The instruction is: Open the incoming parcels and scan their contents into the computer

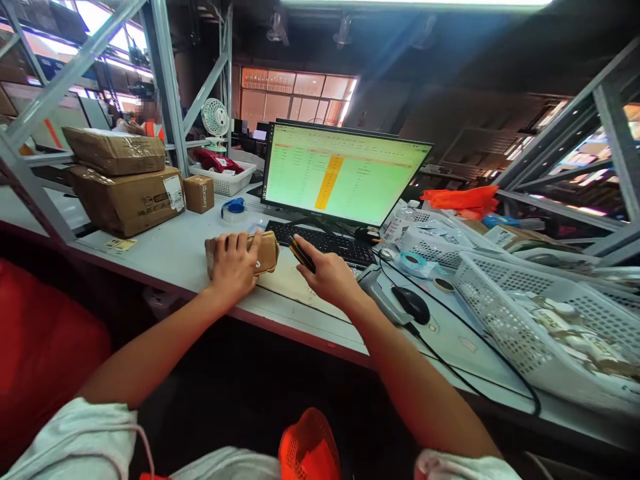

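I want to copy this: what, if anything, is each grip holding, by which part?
The right grip holds a yellow-black tool by its near end. The left grip lies over the small box; whether it holds is unclear.

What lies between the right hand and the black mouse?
Head view: a grey device, possibly a barcode scanner, lies between the right hand and black mouse.

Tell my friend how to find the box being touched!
Find the big screen, then the keyboard below it. Left of the keyboard, near the front of the desk, sits a small brown box. Unlike the boxes farther left, this one has the left grip on top.
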